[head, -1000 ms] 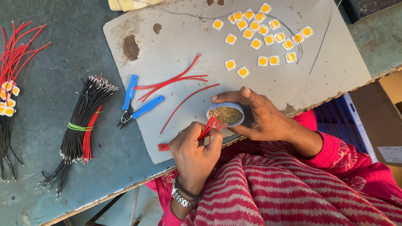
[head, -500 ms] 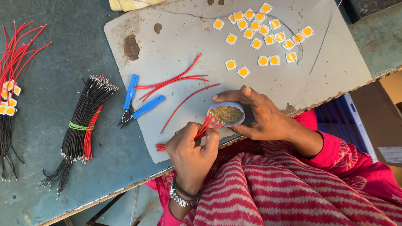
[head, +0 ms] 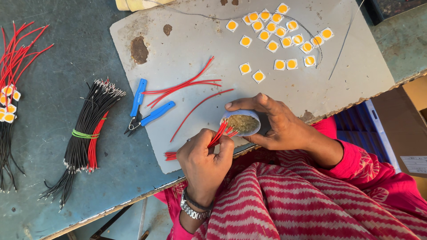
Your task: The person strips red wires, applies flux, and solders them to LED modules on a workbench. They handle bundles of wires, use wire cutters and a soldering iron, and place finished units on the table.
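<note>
While the right hand [head: 284, 126] is clasping the tin [head: 241, 123], the left hand [head: 205, 160] is pinching red wires [head: 218, 137], tips at its rim; cutters [head: 147, 111] are lying left of it.

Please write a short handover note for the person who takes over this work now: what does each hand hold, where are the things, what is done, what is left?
Left hand: pinches a small bunch of red wires, tips at the tin.
Right hand: holds the small round tin of yellowish paste on the grey board.
Done: cannot tell from this view whether these tips have been dipped.
Left: loose red wires beside the blue cutters; banded black and red wire bundle; square yellow chips with no wires on them.
</note>
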